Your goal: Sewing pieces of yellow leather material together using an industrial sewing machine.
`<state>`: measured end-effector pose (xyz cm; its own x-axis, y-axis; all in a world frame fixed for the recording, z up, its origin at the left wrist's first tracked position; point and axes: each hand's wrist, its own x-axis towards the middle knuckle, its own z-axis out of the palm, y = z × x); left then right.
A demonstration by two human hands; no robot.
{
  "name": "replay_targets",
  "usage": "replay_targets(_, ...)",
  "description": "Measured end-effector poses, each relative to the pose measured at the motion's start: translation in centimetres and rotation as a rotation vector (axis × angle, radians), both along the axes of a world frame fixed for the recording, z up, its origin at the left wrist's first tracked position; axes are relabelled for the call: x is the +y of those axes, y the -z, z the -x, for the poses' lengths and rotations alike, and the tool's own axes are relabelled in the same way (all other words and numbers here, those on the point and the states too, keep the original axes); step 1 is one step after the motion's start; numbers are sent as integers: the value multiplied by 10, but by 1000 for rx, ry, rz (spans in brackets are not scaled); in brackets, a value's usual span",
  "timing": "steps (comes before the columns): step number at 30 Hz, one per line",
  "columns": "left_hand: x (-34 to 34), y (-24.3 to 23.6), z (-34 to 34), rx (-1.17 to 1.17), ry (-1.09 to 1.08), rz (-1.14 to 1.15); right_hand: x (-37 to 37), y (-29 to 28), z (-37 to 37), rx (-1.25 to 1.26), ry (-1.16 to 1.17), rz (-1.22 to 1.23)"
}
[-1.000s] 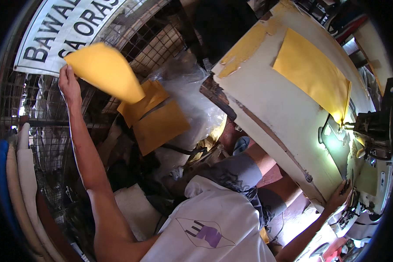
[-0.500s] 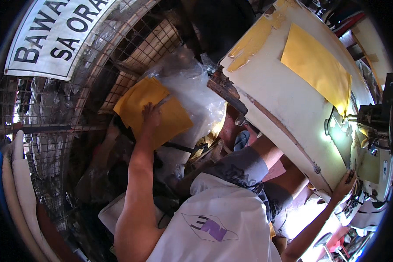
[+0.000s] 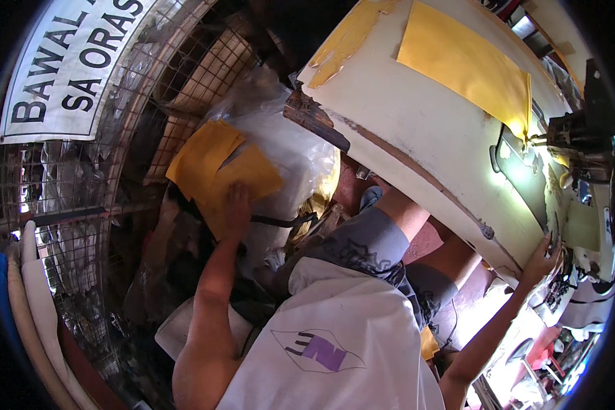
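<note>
My left hand [image 3: 237, 203] reaches out at left, its fingers laid along yellow fabric pieces [image 3: 201, 158]. These flat pieces overlap on a clear plastic-wrapped bundle [image 3: 280, 140], with a grey gap between two of them. At right, my right hand [image 3: 541, 260] touches the near edge of the white worktable [image 3: 403, 123] beside the sewing machine [image 3: 581, 147]. Its fingers are small and partly hidden, so I cannot tell whether they hold anything. Another yellow fabric piece [image 3: 468, 61] lies across the table, its near corner under the machine's needle area, lit by a bright lamp.
A wire mesh fence [image 3: 133, 102] with a white sign [image 3: 65, 75] runs along the left. Rolls of material [image 3: 37, 287] stand at lower left. The table's near corner [image 3: 314, 126] is broken and rough. A black strap [image 3: 283, 221] crosses the plastic bundle. My legs are under the table.
The view has shifted, so the table sits higher and further left. My left hand has drawn back slightly over the fabric, and the pieces lie more spread apart. My right hand stays at the table edge.
</note>
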<state>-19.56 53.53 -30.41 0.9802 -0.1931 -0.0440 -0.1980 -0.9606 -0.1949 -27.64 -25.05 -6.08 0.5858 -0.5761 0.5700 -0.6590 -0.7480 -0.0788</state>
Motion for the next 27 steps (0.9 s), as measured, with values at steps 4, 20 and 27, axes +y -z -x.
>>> replay_targets(4,-4,-34,-17,365,-191,243,-5,5,3,-1,13,23)
replay_targets(20,-23,-11,-12,105,-71,19,-15,13,7,-20,-11,-23)
replay_targets(27,-28,-20,-20,131,-385,266,-12,14,5,-6,-7,-14)
